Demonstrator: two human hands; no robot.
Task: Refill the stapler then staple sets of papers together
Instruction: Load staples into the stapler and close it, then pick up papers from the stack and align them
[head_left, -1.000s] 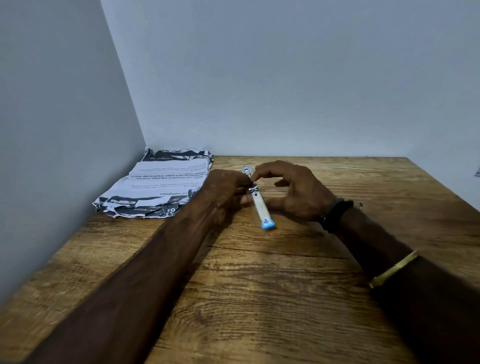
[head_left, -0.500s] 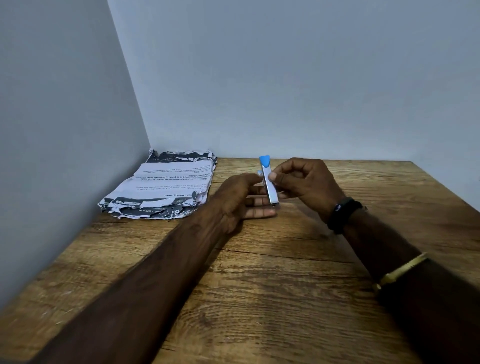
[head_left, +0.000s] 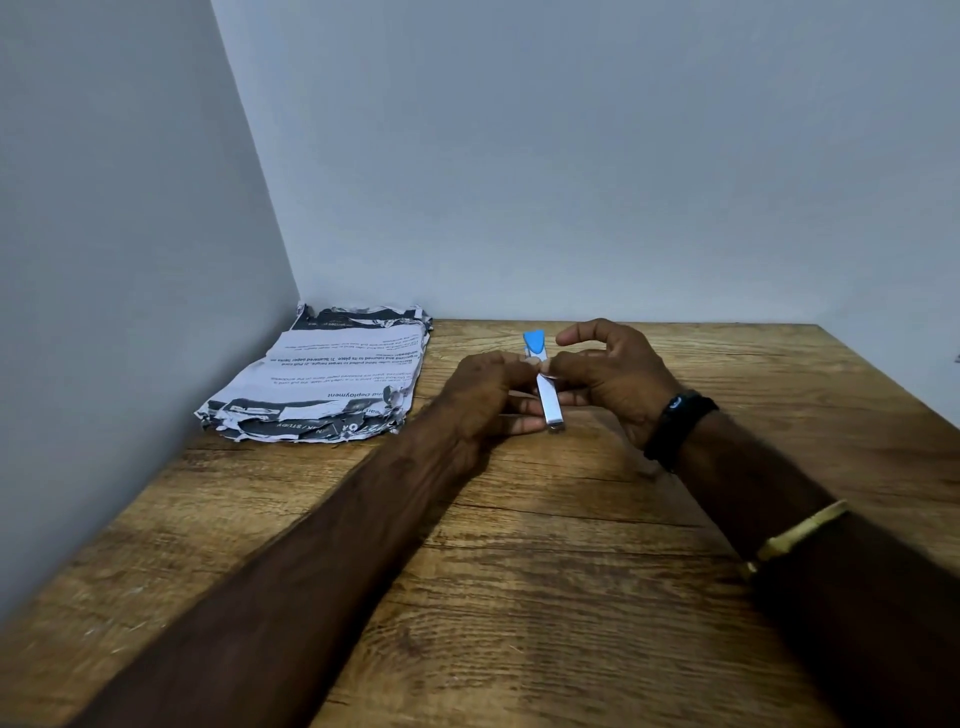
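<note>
Both hands meet over the far middle of the wooden desk, and between them stands the stapler, a slim silver bar with a blue tip. The blue tip points up and toward the far edge; the metal end points down and toward the near edge, close above the desk top. Whether that lower end touches the wood cannot be told.

The left hand is curled closed, its fingertips pressed against the left side of the stapler about midway along its length. The right hand grips the stapler from the other side, thumb and lower fingers closed on the bar, while its index finger arches free above, just right of the blue tip. So the stapler is held by both hands at once, tilted slightly off upright.

A black band sits on the right wrist, and a gold bangle lies farther up the same forearm.

A stack of papers lies flat in the far left corner of the desk, against the walls, well apart from the hands. Its sheets are printed with text and dark blocks, and the edges look ragged and curled.
</note>
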